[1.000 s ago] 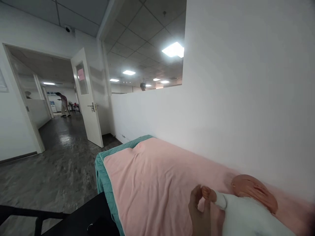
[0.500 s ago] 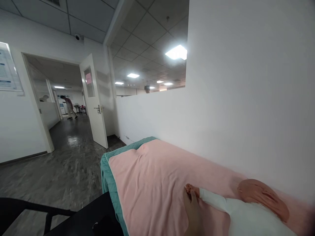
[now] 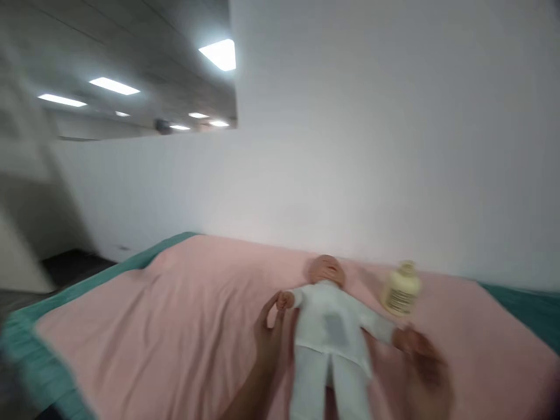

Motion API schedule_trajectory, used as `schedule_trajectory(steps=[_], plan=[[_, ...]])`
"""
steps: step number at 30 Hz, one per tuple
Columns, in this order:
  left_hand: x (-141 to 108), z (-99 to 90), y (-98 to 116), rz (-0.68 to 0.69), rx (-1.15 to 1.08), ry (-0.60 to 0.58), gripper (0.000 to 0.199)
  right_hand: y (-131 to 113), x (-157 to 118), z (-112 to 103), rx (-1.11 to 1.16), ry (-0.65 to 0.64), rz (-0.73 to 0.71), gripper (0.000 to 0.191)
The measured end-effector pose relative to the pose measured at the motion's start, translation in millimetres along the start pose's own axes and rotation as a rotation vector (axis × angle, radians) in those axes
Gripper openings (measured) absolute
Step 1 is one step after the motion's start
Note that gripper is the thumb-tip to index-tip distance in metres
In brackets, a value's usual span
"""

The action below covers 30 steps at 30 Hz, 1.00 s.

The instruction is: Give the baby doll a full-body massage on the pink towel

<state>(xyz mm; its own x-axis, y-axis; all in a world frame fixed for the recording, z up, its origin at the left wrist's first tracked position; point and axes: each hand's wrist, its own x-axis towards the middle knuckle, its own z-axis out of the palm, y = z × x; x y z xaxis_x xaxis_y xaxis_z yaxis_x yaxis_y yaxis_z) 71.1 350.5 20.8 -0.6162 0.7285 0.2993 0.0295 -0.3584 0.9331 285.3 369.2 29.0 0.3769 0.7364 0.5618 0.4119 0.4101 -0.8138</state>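
A baby doll [image 3: 315,309] in white clothes lies on its back on a pink blanket [image 3: 188,326], its head toward the wall and its arms spread. My left hand [image 3: 269,332] has the doll's hand on the left pinched between thumb and fingers. On the other side, my right hand [image 3: 426,373] is closed around the doll's other hand; motion blurs its fingers. A pale yellow bottle [image 3: 401,291] with dark print stands beyond my right hand, beside the doll's arm.
Under the blanket, a green quilted cover [image 3: 39,361] shows along the left edge and at the far right. A white wall [image 3: 350,146] borders the far side of the bed, with a window opening [image 3: 144,70] at upper left.
The view has swung right, so the door and corridor have left it. The whole doll, the bottle and my right hand now show. My left hand stays at the doll's hand.
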Motion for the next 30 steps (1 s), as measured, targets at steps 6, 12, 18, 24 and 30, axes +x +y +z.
schedule_trajectory(steps=[6, 12, 18, 24, 30], plan=[[-15, 0.4, -5, 0.644, 0.368, -0.428, 0.03, 7, -21, -31, 0.131, -0.046, 0.002, 0.032], [-7, 3.8, -21, 0.943, 0.62, -0.625, 0.041, 6, -25, -18, -0.068, -0.218, -0.528, 0.035], [-9, 7.4, -20, 0.888, 0.639, -0.705, 0.039, 6, -23, -13, -0.132, -0.249, -0.638, 0.029], [-13, 8.9, -19, 0.779, 0.593, -0.708, 0.037, 8, -25, -11, -0.082, -0.265, -0.6, 0.029], [-22, 2.9, -2, 0.245, 0.39, -0.492, 0.034, 7, -26, -16, 0.121, -0.178, -0.242, 0.029]])
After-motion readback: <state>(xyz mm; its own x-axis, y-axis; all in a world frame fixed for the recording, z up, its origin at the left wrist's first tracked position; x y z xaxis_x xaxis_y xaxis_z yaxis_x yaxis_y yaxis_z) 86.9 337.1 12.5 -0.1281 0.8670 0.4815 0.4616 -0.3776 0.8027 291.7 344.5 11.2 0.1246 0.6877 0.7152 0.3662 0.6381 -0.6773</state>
